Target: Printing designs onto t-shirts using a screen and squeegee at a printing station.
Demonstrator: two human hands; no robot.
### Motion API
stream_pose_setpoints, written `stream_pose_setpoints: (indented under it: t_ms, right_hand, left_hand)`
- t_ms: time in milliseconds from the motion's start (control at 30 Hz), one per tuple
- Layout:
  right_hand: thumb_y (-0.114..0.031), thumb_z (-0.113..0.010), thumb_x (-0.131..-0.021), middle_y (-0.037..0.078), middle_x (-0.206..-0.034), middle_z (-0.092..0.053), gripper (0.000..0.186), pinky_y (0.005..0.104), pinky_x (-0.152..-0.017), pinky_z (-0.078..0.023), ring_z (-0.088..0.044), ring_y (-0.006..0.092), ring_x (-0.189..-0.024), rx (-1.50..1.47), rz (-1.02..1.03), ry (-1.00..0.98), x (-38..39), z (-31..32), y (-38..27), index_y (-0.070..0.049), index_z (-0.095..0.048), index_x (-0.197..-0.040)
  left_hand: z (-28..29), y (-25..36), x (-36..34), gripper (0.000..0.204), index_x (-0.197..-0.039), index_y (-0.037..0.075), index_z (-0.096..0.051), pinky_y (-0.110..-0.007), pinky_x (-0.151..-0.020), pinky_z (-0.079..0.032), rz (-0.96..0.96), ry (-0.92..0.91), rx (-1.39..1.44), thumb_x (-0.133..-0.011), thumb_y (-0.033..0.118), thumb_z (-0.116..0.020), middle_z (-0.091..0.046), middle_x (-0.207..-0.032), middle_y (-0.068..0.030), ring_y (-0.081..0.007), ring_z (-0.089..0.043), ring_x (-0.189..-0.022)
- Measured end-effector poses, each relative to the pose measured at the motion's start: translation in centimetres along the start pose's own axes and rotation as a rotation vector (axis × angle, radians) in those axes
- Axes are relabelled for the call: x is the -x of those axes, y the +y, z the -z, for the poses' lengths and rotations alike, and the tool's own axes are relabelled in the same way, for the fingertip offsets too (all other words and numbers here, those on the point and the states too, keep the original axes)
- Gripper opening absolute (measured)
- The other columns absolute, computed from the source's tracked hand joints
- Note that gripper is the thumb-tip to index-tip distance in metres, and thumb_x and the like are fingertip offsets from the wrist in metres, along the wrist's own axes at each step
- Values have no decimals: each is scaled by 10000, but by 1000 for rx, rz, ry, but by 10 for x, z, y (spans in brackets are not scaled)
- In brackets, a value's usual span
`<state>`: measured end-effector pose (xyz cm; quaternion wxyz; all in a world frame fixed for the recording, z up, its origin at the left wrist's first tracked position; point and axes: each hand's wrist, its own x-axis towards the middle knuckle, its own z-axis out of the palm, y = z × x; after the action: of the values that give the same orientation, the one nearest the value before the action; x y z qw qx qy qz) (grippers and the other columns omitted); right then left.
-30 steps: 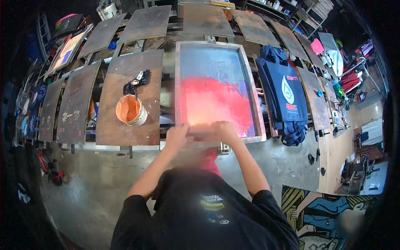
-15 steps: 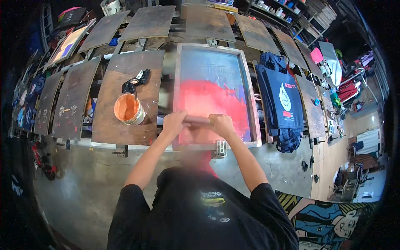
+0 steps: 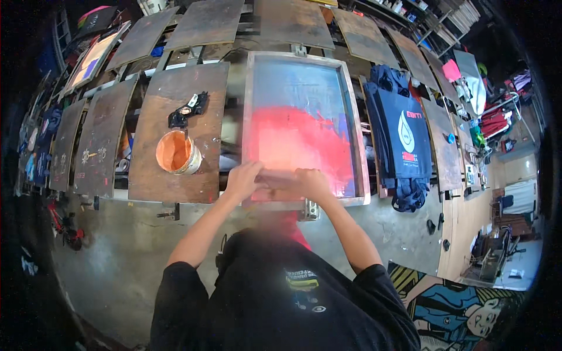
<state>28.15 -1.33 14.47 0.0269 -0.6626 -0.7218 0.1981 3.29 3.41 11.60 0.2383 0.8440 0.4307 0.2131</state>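
A wooden-framed printing screen point(image 3: 247, 117) lies in front of me, its mesh bluish at the far end. Bright red ink point(image 3: 293, 131) covers the middle and near part of that mesh. Both my hands grip a squeegee point(image 3: 277, 176) laid crosswise near the screen's close edge. My left hand point(image 3: 242, 180) is closed round its left end, by the frame's left rail. Round the right end my right hand point(image 3: 315, 183) is closed, inside the right rail. The squeegee's lower edge is blurred and partly hidden.
Left of the screen, a wooden board point(image 3: 149, 117) carries a bucket point(image 3: 194, 161) of orange-red ink and a crumpled black item point(image 3: 190, 109). Dark blue printed bags point(image 3: 389, 128) lie on the right. A metal clamp point(image 3: 310, 210) sits at the screen's near edge. More boards surround these.
Both hands have drawn the squeegee a little toward me, closer to the screen's near edge. My view has also shifted slightly.
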Motion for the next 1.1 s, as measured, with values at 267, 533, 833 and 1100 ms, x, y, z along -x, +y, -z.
stream_pose_setpoints:
  t_ms: [267, 533, 833, 1100]
  right_hand:
    - [-311, -748, -749, 146, -795, -702, 271, 475, -672, -547, -693, 364, -747, 7, -38, 386, -9, -17, -1, -88, -639, -859]
    - [-452, -859, -605, 123, -817, -701, 444, 467, -686, -543, -690, 337, -786, 23, 54, 80, -31, 7, 20, -143, -649, -844]
    - [-414, -858, -577, 112, -824, -708, 425, 466, -724, -550, -694, 327, -826, 26, 95, 77, -25, 4, 9, -163, -676, -869]
    - [-374, -853, -641, 130, -793, -709, 389, 474, -676, -550, -700, 346, -758, -45, -236, 375, 4, -20, -19, -129, -667, -880]
  left_hand:
    - [12, -14, -59, 513, -987, 102, -526, -430, -709, -489, -181, 50, -148, -661, 344, -839, -613, -918, -79, -319, -638, -887]
    - [-2, 4, -3, 483, -1029, 86, -546, -471, -712, -507, 40, -26, -126, -713, 316, -831, -641, -918, -126, -368, -647, -865]
    - [-3, -12, 3, 466, -1082, 68, -577, -451, -748, -506, 23, -68, -16, -765, 321, -807, -652, -968, -149, -369, -644, -905]
    - [10, -43, -96, 466, -1017, 55, -574, -466, -726, -491, -433, -150, 20, -708, 298, -825, -639, -923, -153, -386, -628, -867]
